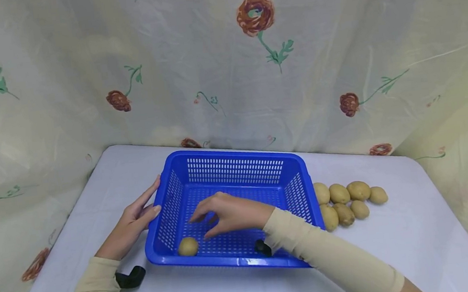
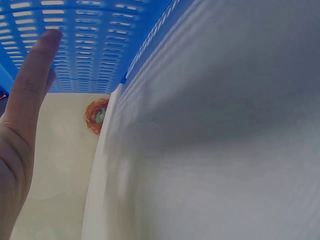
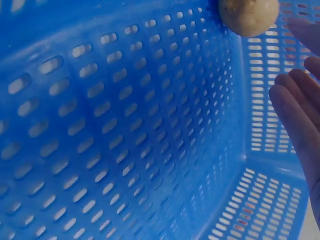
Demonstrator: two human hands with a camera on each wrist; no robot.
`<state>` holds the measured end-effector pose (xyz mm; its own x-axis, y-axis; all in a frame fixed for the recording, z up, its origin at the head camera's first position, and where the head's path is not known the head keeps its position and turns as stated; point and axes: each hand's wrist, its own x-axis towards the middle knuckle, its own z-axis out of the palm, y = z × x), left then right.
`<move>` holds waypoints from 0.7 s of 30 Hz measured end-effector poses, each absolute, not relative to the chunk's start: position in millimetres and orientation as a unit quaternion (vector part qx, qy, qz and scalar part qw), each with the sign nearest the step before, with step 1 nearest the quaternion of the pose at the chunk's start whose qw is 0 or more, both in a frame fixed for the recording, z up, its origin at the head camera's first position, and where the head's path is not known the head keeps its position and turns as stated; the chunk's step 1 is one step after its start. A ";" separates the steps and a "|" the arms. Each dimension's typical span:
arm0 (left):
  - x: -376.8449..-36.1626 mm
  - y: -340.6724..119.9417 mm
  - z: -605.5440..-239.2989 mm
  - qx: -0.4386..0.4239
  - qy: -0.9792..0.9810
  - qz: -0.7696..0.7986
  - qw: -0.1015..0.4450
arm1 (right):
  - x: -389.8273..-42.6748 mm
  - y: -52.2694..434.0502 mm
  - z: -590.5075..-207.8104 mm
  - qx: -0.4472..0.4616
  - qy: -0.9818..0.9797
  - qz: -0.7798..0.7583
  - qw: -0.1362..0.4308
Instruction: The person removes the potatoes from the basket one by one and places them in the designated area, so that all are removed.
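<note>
A blue slotted plastic basket stands on the white table. One small potato lies in its near left corner; the right wrist view shows the same potato on the basket floor. My right hand hovers inside the basket with relaxed, empty fingers, just right of and beyond that potato. My left hand lies open against the basket's left outer wall, its fingers straight. Several potatoes lie in a heap right of the basket.
A flowered cloth hangs around the table at the back and both sides. Black wrist-camera mounts sit at both forearms. Bare tabletop lies in front of the basket and at the far right.
</note>
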<state>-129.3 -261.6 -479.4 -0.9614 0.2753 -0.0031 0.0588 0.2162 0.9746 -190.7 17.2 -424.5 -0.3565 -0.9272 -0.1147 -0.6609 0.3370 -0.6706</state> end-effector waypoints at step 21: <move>-129.8 -263.3 -479.4 0.122 0.758 0.633 0.097 | -185.0 -17.1 -438.8 -0.553 0.764 -0.216 0.253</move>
